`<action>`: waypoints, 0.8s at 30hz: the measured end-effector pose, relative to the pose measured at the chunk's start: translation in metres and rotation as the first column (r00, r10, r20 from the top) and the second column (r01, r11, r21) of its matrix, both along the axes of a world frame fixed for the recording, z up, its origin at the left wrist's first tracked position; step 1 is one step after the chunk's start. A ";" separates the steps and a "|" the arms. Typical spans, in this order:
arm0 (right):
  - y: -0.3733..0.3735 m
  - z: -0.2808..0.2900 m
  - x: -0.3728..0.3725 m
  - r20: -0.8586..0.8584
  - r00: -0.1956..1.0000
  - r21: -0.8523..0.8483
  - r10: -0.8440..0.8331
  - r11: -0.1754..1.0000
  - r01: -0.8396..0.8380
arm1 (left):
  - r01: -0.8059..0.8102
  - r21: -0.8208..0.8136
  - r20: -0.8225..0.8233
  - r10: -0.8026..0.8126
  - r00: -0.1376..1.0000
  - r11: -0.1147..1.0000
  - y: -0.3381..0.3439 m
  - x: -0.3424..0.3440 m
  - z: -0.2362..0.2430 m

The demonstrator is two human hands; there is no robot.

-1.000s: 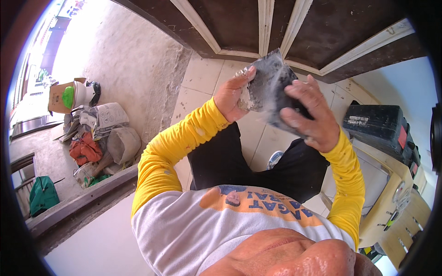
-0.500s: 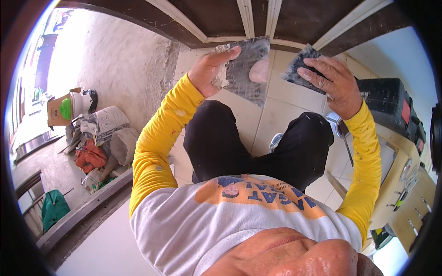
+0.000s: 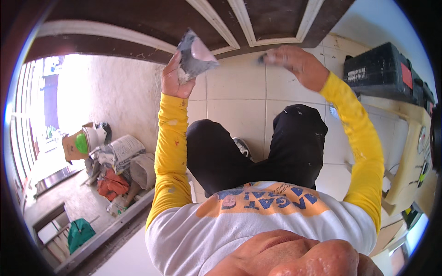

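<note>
My left hand (image 3: pixel 174 83) is closed on the edge of a thin grey plate (image 3: pixel 188 59), held tilted in front of the door. A smooth pinkish patch of putty (image 3: pixel 202 49) lies on the plate, and pale dried paste crusts its edge near my fingers. To the right, my right hand (image 3: pixel 301 66) is closed and smeared by motion. It grips a dark flat spreader (image 3: pixel 262 59), seen almost edge-on, just below the door's lower edge. The brown panelled door (image 3: pixel 281 20), with whitish strips along its panels, stands across the top of the view.
A black tool case (image 3: pixel 375 69) sits at the right, beside a cream-coloured stand (image 3: pixel 405 133). Off to the left are a cardboard box (image 3: pixel 73 146), a paper sack (image 3: pixel 123 149), an orange cloth (image 3: pixel 113 183) and a green bag (image 3: pixel 80 234). Pale tiles (image 3: pixel 235 83) cover the floor.
The plate has moved left and up with my left hand and is tilted more. The spreader has turned nearly edge-on in my right hand, which has shifted left. More of the door shows.
</note>
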State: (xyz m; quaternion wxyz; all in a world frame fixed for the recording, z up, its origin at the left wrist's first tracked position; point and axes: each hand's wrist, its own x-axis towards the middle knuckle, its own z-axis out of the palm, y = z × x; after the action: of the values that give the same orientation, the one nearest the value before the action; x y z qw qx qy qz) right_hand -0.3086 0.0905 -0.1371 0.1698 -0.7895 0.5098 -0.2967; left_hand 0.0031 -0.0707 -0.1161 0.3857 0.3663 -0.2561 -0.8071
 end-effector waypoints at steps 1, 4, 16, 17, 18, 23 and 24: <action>-0.007 -0.025 -0.001 0.306 0.945 0.082 -0.115 0.992 0.094 | -0.008 -0.002 -0.014 0.008 1.000 1.000 -0.001 0.000 -0.004; -0.031 -0.074 0.009 0.748 0.540 0.334 -0.385 0.922 0.195 | -0.031 -0.027 -0.058 0.030 0.998 0.999 -0.008 0.004 -0.028; -0.105 -0.103 0.044 0.761 0.502 0.188 -0.411 0.880 0.436 | -0.009 -0.097 0.030 0.012 0.999 0.995 -0.010 0.010 -0.048; -0.108 -0.103 0.047 0.760 0.507 0.174 -0.405 0.880 0.443 | -0.006 -0.093 0.012 0.007 1.000 0.996 -0.010 0.008 -0.047; -0.111 -0.102 0.049 0.760 0.513 0.159 -0.400 0.879 0.450 | -0.001 -0.089 -0.006 0.000 1.000 0.996 -0.010 0.004 -0.046; -0.093 -0.099 0.033 0.602 0.673 0.281 -0.430 0.903 0.325 | 0.049 -0.093 -0.078 -0.056 0.995 0.994 -0.005 -0.008 -0.041; -0.082 -0.098 0.024 0.565 0.717 0.358 -0.407 0.905 0.232 | 0.029 -0.081 -0.075 -0.035 0.997 0.996 -0.004 -0.005 -0.041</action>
State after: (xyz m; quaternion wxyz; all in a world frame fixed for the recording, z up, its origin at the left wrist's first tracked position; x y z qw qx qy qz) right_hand -0.2847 0.0083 -0.2350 0.3780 -0.5141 0.5876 -0.4976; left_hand -0.0022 -0.0744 -0.1567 0.3965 0.3153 -0.2791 -0.8158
